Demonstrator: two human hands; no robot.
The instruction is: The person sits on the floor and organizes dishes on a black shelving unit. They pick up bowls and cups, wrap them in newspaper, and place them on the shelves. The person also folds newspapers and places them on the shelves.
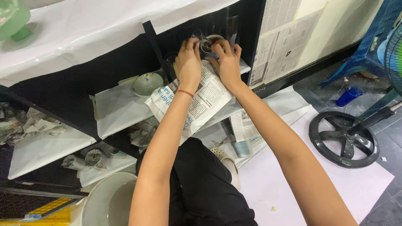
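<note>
Both hands on a glass cup (pixel 210 43), left hand (pixel 188 63) and right hand (pixel 227 62) gripping its sides, newspaper (pixel 197 100) underneath on the shelf (pixel 121 111), green bowl (pixel 147 83) nearby

— What sort of place is shown?
— A home storeroom is suggested: black shelves (pixel 79 90) lined with white paper (pixel 119 109), crockery wrapped in newspaper (pixel 197 98), a bowl (pixel 147 83) at a shelf's edge, a fan base (pixel 344 140) on the tiled floor (pixel 387 134).
</note>
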